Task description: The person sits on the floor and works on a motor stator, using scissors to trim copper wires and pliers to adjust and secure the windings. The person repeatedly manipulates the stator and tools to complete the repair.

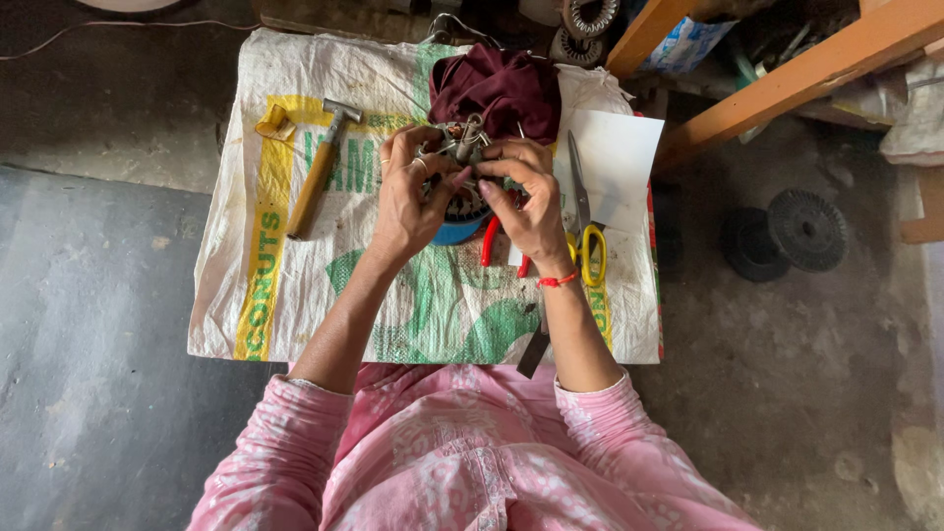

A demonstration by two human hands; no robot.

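Head view is showing both hands grasping a stator (462,172) above the sack (295,295): left hand (408,197) and right hand (526,202) are pinching its rim. It seems heavy, rigid; its wires look fragile.

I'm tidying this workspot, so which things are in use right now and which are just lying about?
In use: left hand and right hand both grip the round wound coil part.

Lying about: hammer, scissors, red-handled pliers, maroon cloth, white paper, woven sack.
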